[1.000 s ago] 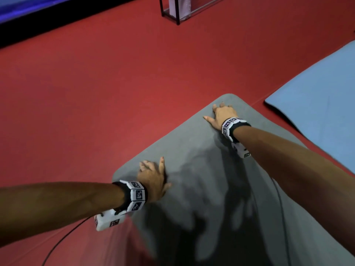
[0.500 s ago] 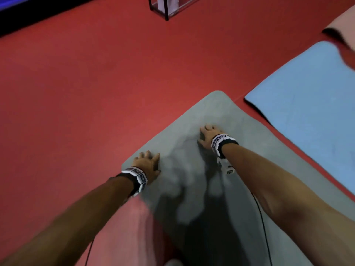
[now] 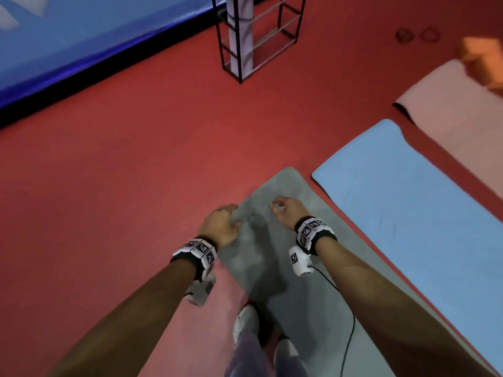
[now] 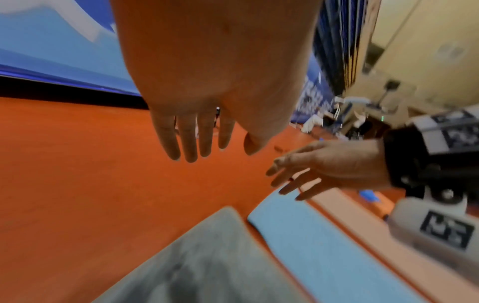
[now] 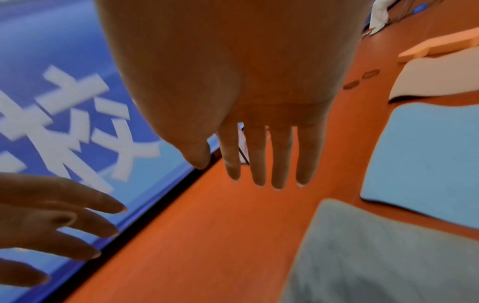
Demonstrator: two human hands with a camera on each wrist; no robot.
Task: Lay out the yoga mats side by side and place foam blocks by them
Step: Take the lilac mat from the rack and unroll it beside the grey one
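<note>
A grey yoga mat (image 3: 288, 268) lies flat on the red floor, with a light blue mat (image 3: 408, 213) beside it on the right and a pale pink mat (image 3: 462, 126) beyond that. An orange foam block (image 3: 484, 61) sits at the pink mat's far end. My left hand (image 3: 221, 224) hovers over the grey mat's left edge, fingers relaxed and empty. My right hand (image 3: 285, 209) hangs above the mat's far end, empty too. In the wrist views the left hand's fingers (image 4: 189, 141) and the right hand's fingers (image 5: 256, 155) are straight, clear of the grey mat (image 4: 207, 262).
A black wire rack (image 3: 253, 36) stands on the red floor straight ahead. A blue padded surface with white lettering (image 3: 68, 42) borders the floor at the far left. Two small rings (image 3: 416, 35) lie on the floor near the orange block. My feet (image 3: 245, 325) stand at the grey mat's left edge.
Both hands have lifted off the grey mat and drawn closer together. My view has risen and pulled back, bringing the rack, the pink mat and the orange block into sight.
</note>
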